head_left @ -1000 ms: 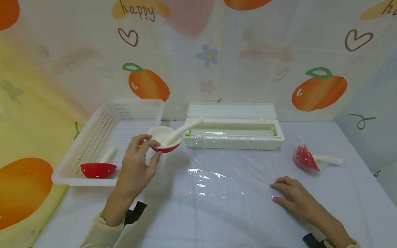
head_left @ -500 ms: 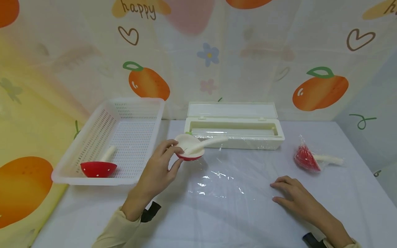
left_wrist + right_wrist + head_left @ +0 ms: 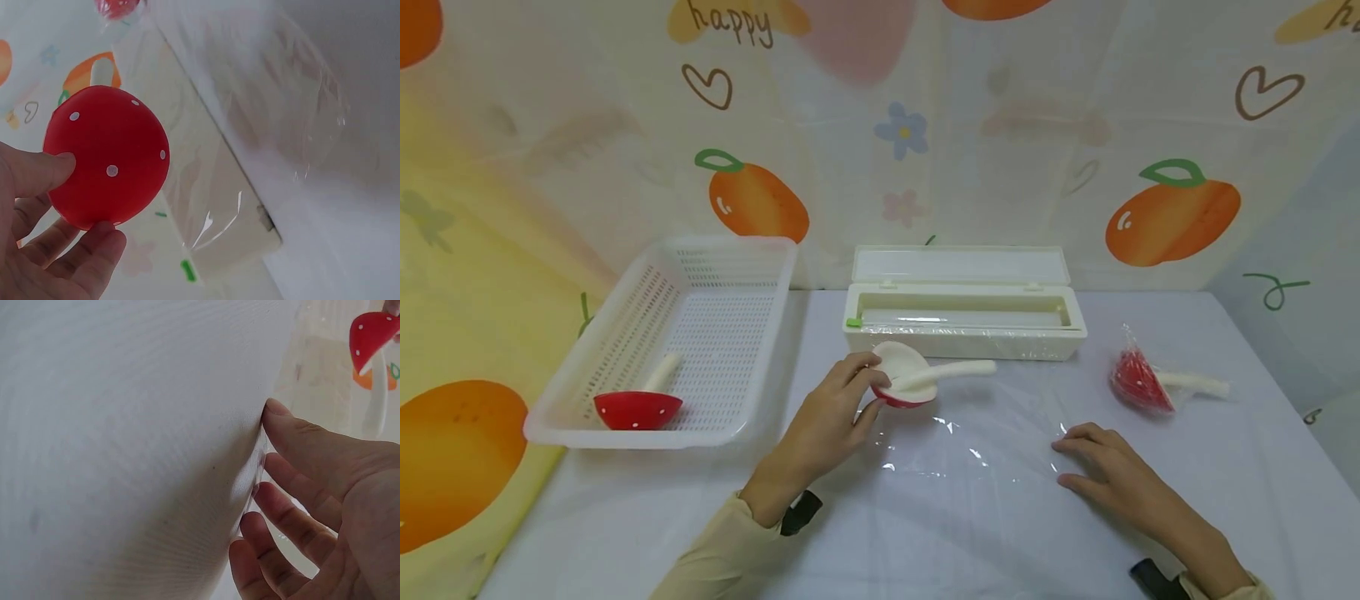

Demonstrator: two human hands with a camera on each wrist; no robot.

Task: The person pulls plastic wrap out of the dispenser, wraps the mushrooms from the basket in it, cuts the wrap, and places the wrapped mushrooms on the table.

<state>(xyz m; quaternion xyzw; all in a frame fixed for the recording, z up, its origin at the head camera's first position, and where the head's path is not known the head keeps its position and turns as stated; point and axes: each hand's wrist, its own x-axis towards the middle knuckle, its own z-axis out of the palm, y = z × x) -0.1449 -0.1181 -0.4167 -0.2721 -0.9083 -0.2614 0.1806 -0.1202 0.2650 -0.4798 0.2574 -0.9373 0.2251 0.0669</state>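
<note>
My left hand (image 3: 835, 412) grips a toy mushroom (image 3: 901, 383) by its red, white-dotted cap (image 3: 107, 156), holding it just above the table with the white stem pointing right. A sheet of clear cling film (image 3: 958, 425) lies spread on the table below it. My right hand (image 3: 1093, 467) rests flat on the film's right edge, fingers (image 3: 294, 434) pressed down. An open white cling-film dispenser box (image 3: 964, 321) stands behind the sheet. A film-wrapped mushroom (image 3: 1153, 383) lies at the right.
A white perforated basket (image 3: 625, 375) at the left holds another red mushroom (image 3: 638, 404). A printed backdrop with oranges closes off the back and sides. The table (image 3: 625, 517) is pale grey.
My left hand has carried the mushroom from beside the basket rightward and down, over the cling film. The right hand has stayed in place on the film.
</note>
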